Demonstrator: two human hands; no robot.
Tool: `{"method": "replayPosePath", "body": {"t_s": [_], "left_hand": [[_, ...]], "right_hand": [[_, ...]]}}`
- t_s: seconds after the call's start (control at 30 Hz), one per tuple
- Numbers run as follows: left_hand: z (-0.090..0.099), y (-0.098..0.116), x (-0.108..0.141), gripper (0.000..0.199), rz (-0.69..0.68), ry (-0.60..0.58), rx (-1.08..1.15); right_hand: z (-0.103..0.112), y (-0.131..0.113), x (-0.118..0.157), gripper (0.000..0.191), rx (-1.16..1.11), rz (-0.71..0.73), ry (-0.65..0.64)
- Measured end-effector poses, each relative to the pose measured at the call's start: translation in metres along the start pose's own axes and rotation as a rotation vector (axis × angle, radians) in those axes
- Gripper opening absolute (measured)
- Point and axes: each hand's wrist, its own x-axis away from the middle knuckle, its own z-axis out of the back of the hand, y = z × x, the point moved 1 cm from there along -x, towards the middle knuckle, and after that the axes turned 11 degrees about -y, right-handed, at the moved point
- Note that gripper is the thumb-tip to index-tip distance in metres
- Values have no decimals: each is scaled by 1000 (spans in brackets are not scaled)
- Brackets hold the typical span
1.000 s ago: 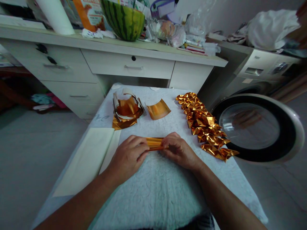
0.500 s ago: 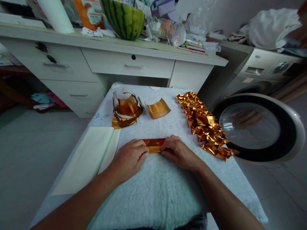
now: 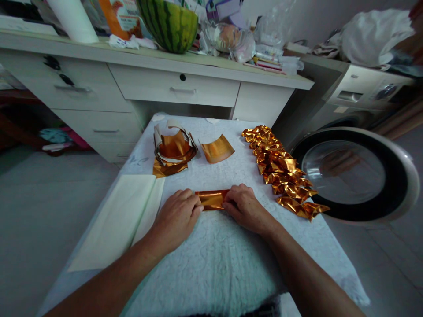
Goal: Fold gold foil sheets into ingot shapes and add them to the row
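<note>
Between my two hands lies a narrow rolled or folded sheet of gold foil paper [image 3: 212,200], low on the cloth-covered table [image 3: 218,251]. My left hand [image 3: 180,215] grips its left end, fingers curled over it. At the right end my right hand [image 3: 246,207] pinches the foil between thumb and bent fingers. Beyond them, a single curved gold sheet [image 3: 218,149] rests on the cloth. A curled stack of gold foil sheets [image 3: 175,147] with pale backing is to its left. Several crumpled, folded gold foil pieces [image 3: 280,171] run in a row along the right side.
Pale folded paper [image 3: 112,220] lies at the table's left edge. Behind stands a white drawer counter [image 3: 178,83] holding a cut watermelon [image 3: 168,26], a paper roll [image 3: 72,20] and plastic bags. On the right, the washing machine's open round door [image 3: 357,174] reaches close to the table.
The foil strip between my hands has turned slightly and its upper face looks smoother and brighter. My right hand has shifted a little to the right. The other foil pieces stay put.
</note>
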Motion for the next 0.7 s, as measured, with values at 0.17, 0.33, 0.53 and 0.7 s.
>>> {"method": "replayPosePath", "body": {"t_s": [0.17,0.33,0.53,0.7], "left_hand": [[-2,-1,-1,24,59,20,-57],[-4,-2,-3,22,98,22,-82],[-2,0,-3,21,145,9,-54],[0,-1,-2,18,142,-2,-12]], "right_hand": [[0,-2,-2,17,4,-70,1],[-2,-2,-2,18,14,-101,13],[-5,1,-4,21,50,-126,48],[-5,1,-5,20,73,-137,42]]}}
